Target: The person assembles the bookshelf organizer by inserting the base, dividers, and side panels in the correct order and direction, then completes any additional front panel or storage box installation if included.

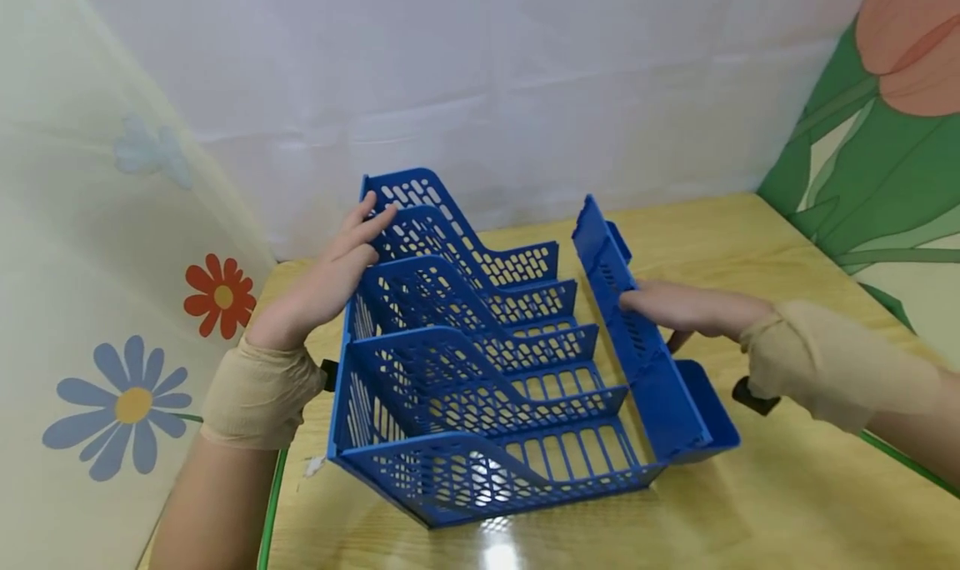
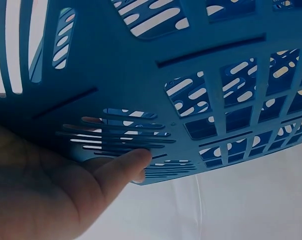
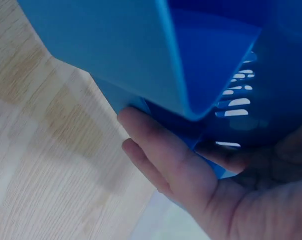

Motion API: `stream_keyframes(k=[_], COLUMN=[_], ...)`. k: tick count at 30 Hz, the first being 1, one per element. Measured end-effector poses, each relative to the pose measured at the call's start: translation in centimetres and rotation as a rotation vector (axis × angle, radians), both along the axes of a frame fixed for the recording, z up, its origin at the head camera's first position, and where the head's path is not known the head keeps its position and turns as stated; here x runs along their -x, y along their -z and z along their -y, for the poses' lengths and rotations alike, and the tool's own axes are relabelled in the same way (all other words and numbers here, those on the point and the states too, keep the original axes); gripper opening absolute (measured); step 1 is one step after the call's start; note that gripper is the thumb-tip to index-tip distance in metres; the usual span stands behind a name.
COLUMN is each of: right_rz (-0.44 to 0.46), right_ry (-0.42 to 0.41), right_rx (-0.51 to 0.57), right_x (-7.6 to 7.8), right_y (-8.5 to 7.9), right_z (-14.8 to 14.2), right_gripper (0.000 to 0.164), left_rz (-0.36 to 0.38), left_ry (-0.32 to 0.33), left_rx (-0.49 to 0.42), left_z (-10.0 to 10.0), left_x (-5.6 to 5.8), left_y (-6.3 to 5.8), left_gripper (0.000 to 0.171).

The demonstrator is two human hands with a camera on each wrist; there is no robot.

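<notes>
A blue plastic file rack (image 1: 450, 342) with perforated dividers stands on the table, tilted slightly in the head view. At its back panel, my left hand (image 1: 322, 282) grips the upper left side. The left wrist view shows the thumb pressed on the slotted panel (image 2: 126, 65), with the other fingers mostly hidden behind it. Along the rack's right side stands a long blue front panel (image 1: 652, 387) carrying a box-shaped holder (image 1: 708, 407). My right hand (image 1: 690, 307) holds this panel near its middle, thumb on the inner face and fingers on the outer side between the holders.
Beneath everything is a light wooden table (image 1: 787, 503). A white cloth wall (image 1: 487, 95) rises behind it. Flower-patterned sheets (image 1: 82, 245) border the left side, and a tulip print (image 1: 900, 170) the right.
</notes>
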State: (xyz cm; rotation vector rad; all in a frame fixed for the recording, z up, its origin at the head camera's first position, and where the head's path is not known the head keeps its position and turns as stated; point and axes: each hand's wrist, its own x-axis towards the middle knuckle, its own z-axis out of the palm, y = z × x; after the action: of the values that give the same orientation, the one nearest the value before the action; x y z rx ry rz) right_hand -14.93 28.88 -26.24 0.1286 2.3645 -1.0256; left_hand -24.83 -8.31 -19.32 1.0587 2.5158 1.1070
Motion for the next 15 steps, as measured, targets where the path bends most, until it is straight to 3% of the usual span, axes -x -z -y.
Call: stream_keyframes(k=[15], right_rz=[-0.001], right_ry=[-0.013], right_rx=[-0.066], right_x=[-0.3], right_y=[-1.5], right_z=[0.1], right_gripper=[0.069], left_rz=[-0.019], left_ry=[-0.003], left_rx=[0.0], left_z=[0.1], left_x=[0.1], left_y=[0.0], left_gripper=[0.054])
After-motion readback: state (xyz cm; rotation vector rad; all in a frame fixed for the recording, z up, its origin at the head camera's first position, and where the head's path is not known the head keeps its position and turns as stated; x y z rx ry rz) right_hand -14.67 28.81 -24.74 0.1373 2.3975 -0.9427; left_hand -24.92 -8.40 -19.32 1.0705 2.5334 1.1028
